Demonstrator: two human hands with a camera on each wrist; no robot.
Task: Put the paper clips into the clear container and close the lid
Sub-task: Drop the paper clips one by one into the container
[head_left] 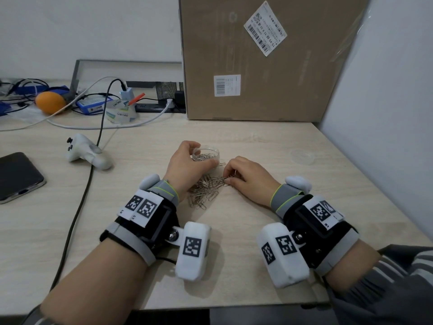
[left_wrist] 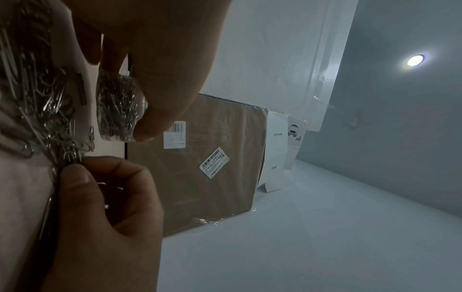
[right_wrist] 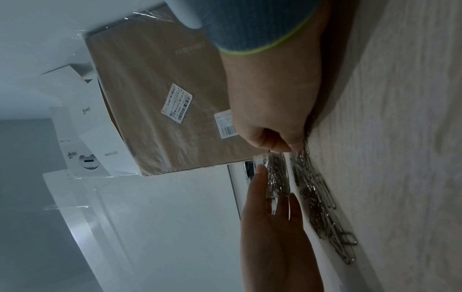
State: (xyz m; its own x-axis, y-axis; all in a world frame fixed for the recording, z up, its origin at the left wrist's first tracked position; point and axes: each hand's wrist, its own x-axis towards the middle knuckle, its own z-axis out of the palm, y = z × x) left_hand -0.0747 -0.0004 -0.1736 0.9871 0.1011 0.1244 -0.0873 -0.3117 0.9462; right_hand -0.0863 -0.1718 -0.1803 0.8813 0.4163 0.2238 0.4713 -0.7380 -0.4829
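A small round clear container [head_left: 207, 156] with several silver paper clips inside stands on the table, and my left hand [head_left: 189, 158] grips it from the left, thumb on its near side. A loose pile of paper clips [head_left: 203, 192] lies just in front of it. My right hand [head_left: 230, 179] pinches a few clips at the pile's right edge. The clear lid [head_left: 302, 156] lies apart on the table to the right. In the left wrist view the container [left_wrist: 117, 106] sits under my thumb. The right wrist view shows the pile [right_wrist: 321, 199] and the container [right_wrist: 277, 175].
A large cardboard box [head_left: 262, 66] stands against the wall behind the container. To the left lie a white controller [head_left: 86, 152], a black cable [head_left: 79, 207] and a phone [head_left: 16, 175]. Cables, an orange [head_left: 50, 102] and tape rolls [head_left: 120, 112] crowd the back left.
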